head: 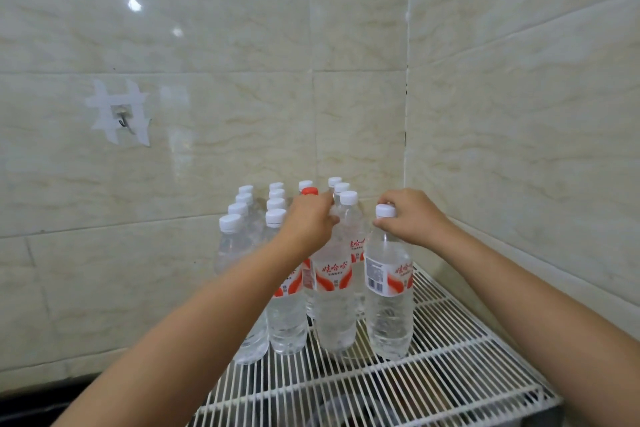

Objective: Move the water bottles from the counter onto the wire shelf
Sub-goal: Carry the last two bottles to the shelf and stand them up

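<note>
Clear bottles [389, 288] stand upright, caps up; both hands' fingers [388, 226] grip necks.

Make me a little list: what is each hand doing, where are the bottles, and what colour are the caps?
left hand: gripping the top of a bottle
right hand: gripping the white cap of the front right bottle
bottles: upright in rows on the wire shelf
caps: white, except one red cap
place: tiled wall corner
</note>
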